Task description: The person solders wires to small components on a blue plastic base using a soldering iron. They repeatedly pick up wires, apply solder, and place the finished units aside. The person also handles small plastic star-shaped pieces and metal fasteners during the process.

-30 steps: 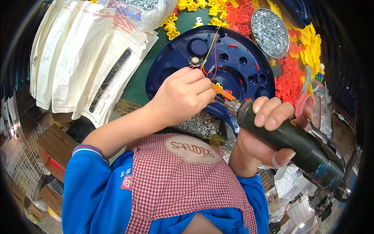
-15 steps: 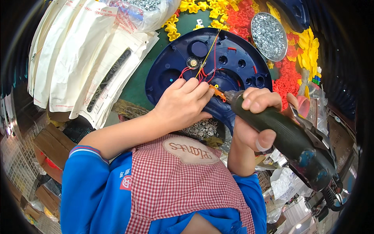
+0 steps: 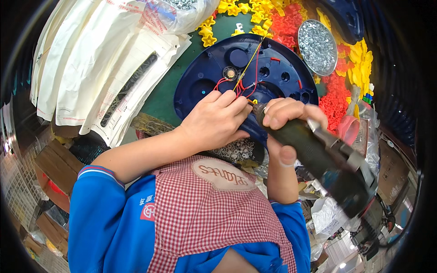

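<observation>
Nearest, the right hand [image 3: 284, 120] is wrapped around a dark electric screwdriver [image 3: 318, 157], its long axis slanting up-left toward the blue plastic disc [image 3: 200, 77]. Just left, the left hand [image 3: 214, 120] pinches red wires [image 3: 248, 86] at the tip, atop that disc.

table [image 3: 157, 98]: green top
blue shell [image 3: 214, 75]: middle of it
cream bags [image 3: 86, 68]: left of shell
screw dish [image 3: 317, 47]: right of shell, among yellow and red plastic bits [image 3: 334, 98]

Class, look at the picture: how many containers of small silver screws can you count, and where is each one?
2. A round dish of screws lies at upper right among the red and yellow plastic pieces; another dish sits below the left hand, partly hidden. More may be hidden.
</observation>
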`<action>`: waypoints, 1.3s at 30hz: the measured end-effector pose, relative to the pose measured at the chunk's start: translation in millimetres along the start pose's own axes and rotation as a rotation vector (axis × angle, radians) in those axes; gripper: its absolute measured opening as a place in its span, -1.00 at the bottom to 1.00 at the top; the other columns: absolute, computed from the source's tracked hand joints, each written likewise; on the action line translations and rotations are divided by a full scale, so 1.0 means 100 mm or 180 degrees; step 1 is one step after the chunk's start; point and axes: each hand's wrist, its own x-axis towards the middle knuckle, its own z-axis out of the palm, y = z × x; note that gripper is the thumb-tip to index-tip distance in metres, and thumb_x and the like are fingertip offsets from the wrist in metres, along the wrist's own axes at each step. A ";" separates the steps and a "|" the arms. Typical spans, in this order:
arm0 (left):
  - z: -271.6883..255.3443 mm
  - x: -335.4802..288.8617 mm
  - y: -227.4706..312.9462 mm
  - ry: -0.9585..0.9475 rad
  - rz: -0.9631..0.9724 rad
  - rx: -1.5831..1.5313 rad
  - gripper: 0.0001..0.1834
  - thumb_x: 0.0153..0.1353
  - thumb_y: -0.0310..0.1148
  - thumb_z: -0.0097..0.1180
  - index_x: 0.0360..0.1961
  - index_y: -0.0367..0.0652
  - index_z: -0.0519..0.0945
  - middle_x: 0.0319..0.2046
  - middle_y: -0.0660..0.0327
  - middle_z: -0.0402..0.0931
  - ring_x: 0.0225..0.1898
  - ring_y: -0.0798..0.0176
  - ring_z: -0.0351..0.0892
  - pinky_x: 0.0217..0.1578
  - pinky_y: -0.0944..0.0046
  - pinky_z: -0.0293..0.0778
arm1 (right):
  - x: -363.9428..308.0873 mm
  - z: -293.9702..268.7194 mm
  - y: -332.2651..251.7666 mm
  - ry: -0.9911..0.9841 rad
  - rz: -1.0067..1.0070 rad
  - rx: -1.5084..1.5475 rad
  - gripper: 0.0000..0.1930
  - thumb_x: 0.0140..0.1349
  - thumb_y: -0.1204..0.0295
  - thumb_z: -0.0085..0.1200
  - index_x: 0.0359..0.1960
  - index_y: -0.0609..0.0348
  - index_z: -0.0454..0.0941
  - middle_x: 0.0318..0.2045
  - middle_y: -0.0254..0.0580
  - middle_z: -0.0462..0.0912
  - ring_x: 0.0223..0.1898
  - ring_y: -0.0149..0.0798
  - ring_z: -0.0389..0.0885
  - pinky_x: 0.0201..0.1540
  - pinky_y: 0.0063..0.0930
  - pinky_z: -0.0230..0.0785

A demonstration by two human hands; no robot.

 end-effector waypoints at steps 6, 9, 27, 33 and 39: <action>-0.57 0.22 -0.31 0.1122 0.0856 -0.0317 -0.67 -0.01 -0.12 0.32 -0.33 -0.14 0.63 -0.39 0.24 0.52 -0.27 0.16 0.53 -0.26 0.13 0.45 | 0.08 -0.02 -0.15 0.0654 -0.0462 0.0389 -0.05 0.13 -0.13 0.25 0.39 0.15 0.05 -0.43 -0.21 0.51 -0.42 -0.29 0.50 -0.32 -0.34 0.39; -1.06 0.59 -0.92 0.0820 -0.1031 0.1478 -0.83 0.10 -0.30 0.18 -0.33 -0.15 0.62 -0.51 0.18 0.55 -0.41 0.12 0.59 -0.39 0.11 0.51 | 0.14 0.00 -0.22 0.0461 -0.0504 0.0109 -0.16 0.22 -0.15 0.10 0.39 0.10 0.16 -0.40 -0.24 0.47 -0.40 -0.31 0.46 -0.26 -0.36 0.31; -0.85 0.24 -0.71 0.1106 0.0320 -0.0019 -0.87 0.11 -0.36 0.21 -0.36 -0.13 0.54 -0.38 0.19 0.52 -0.30 0.07 0.54 -0.24 0.13 0.47 | 0.23 0.37 -0.28 0.0639 -0.0240 0.0364 -0.04 0.13 -0.22 0.21 0.39 0.06 0.05 -0.45 -0.24 0.46 -0.47 -0.29 0.47 -0.33 -0.33 0.36; -0.34 -0.28 -0.38 0.0755 0.0336 -0.0058 -0.74 -0.08 -0.29 0.31 -0.38 -0.13 0.55 -0.47 0.29 0.39 -0.40 0.26 0.43 -0.38 0.30 0.42 | 0.21 0.50 -0.33 0.0162 -0.0153 0.0646 -0.14 0.18 -0.18 0.18 0.38 -0.02 0.15 -0.43 -0.32 0.45 -0.43 -0.35 0.45 -0.22 -0.36 0.31; -0.37 -0.23 -0.43 0.0920 0.0512 0.0311 -0.83 -0.03 -0.29 0.19 -0.45 -0.09 0.48 -0.46 0.32 0.35 -0.37 0.31 0.41 -0.34 0.34 0.38 | 0.21 0.56 -0.34 -0.0008 -0.0057 0.0619 -0.13 0.16 -0.20 0.20 0.38 -0.05 0.14 -0.43 -0.34 0.45 -0.44 -0.35 0.45 -0.22 -0.36 0.31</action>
